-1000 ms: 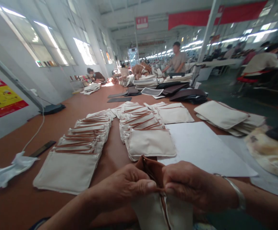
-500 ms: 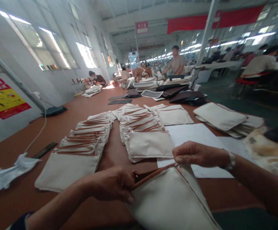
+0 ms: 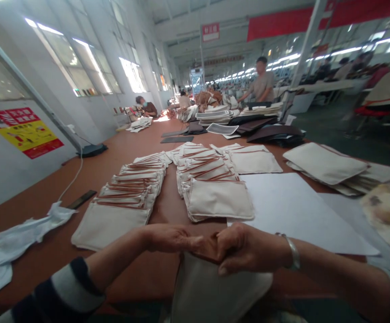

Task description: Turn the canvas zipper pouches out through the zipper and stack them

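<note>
Reference item: the white sheet (image 3: 299, 220), which is lying flat on the brown table (image 3: 168, 217). All positions are being given relative to this sheet.

Workpiece: one cream pouch (image 3: 215, 287) with a brown upper edge is hanging on the near side of the sheet, toward its left end. Its lower part is running out of view.

Left hand (image 3: 174, 238): this hand is grasping the brown upper edge, with the thumb lying on top; the other fingertips are being hidden. A striped sleeve (image 3: 60, 291) is covering the forearm.

Right hand (image 3: 242, 249): this hand is clenching the same edge between thumb and curled fingers, nearer to the sheet. A bracelet (image 3: 293, 253) is encircling the wrist.

Surrounding stock: the middle row of pouches (image 3: 220, 199) is lying immediately left of the sheet, with its front pouch overlapping the sheet's edge. The left row of pouches (image 3: 114, 222) is lying farther left. A dark bar (image 3: 82, 199) and a white cloth (image 3: 29, 235) are lying beyond that row, well apart from the sheet. The right pile of pouches (image 3: 327, 163) is resting behind the sheet, toward its right.
</note>
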Demonstrator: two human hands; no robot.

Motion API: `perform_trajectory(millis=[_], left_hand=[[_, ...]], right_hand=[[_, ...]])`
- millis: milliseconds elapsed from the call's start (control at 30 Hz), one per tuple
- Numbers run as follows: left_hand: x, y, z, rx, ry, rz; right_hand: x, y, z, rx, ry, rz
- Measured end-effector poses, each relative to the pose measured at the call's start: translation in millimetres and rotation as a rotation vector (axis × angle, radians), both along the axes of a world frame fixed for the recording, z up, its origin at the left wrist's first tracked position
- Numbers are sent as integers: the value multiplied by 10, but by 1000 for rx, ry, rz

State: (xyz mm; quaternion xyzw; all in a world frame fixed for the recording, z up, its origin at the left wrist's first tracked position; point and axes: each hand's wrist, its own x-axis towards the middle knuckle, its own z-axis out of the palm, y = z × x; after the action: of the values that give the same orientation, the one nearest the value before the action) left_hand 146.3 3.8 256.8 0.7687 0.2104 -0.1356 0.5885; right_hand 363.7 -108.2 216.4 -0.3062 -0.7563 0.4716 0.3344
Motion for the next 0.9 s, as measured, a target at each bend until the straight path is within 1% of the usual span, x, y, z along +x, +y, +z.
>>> perform_trajectory(millis=[67, 133, 233, 300, 367, 433, 533, 600, 700, 800, 900], left_hand=[[-144, 71, -70, -25, -17, 38], [-235, 74, -40, -79, -26, 49], [-283, -46, 150, -192, -100, 107], [-258, -183, 276, -218, -169, 183], [-191, -328, 328, -181, -201, 229], [-103, -445, 296, -151, -195, 220], [14, -533, 183, -206, -207, 206], [64, -542, 134, -252, -223, 223], [118, -541, 134, -282, -229, 227], [185, -566, 166, -257, -255, 240], [266, -605, 179, -213, -287, 293]], right_hand=[[112, 12, 86, 4, 4, 5], [244, 33, 210, 26, 20, 1], [436, 68, 340, 34, 38, -32], [519, 72, 379, 54, -58, -54], [536, 40, 417, 118, -207, -66], [483, -37, 475, 171, -261, -76], [325, -196, 541, 123, -165, -92], [222, -287, 510, 81, -155, -145], [137, -357, 366, 50, -146, -205], [136, -367, 250, 25, -34, -191], [164, -373, 227, 13, 27, -196]])
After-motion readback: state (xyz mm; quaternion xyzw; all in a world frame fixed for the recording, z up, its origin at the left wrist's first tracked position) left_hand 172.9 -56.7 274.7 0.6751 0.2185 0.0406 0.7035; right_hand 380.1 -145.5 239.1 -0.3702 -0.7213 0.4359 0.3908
